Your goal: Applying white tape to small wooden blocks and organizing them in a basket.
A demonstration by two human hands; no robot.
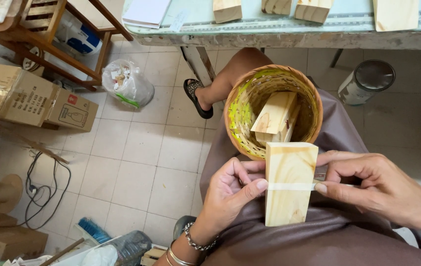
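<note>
Head view, items as seen:

1. Pale pine wood block, rectangular, planed faces (290, 183). Held upright over the person's lap, just below the basket rim. A thin whitish strip, tape or band (289, 186), crosses its front face level; which of the two it is cannot be told from this view.

2. Left hand (230, 189). Fingers curled behind the block's left edge, thumb pressed on the strip's left end. Pinching block and strip together. Metal bracelets on the wrist.

3. Right hand (373, 184). Forefinger and thumb closed on the strip's right end at the block's right edge, apparently drawing it taut.

4. Round woven basket, brown rim, yellow-green lining (240, 106). Rests on the lap, touching the block's top edge. Holds a further pale wood block (275, 116), tilted.

5. Grey-brown garment over the lap (319, 236).

6. Pale green surface (279, 22) at top of view, carrying several cut wood pieces and a white pad.

7. Tiled floor (136, 162): cardboard boxes, clear plastic bag, black cable, metal tin with lid.

Handling note: the strip is judged to sit best if the left thumb anchors its end firmly while the right hand keeps even tension, holding it square to the block's long edges, then smoothing flat from anchored end outward so no slack or skew forms.
</note>
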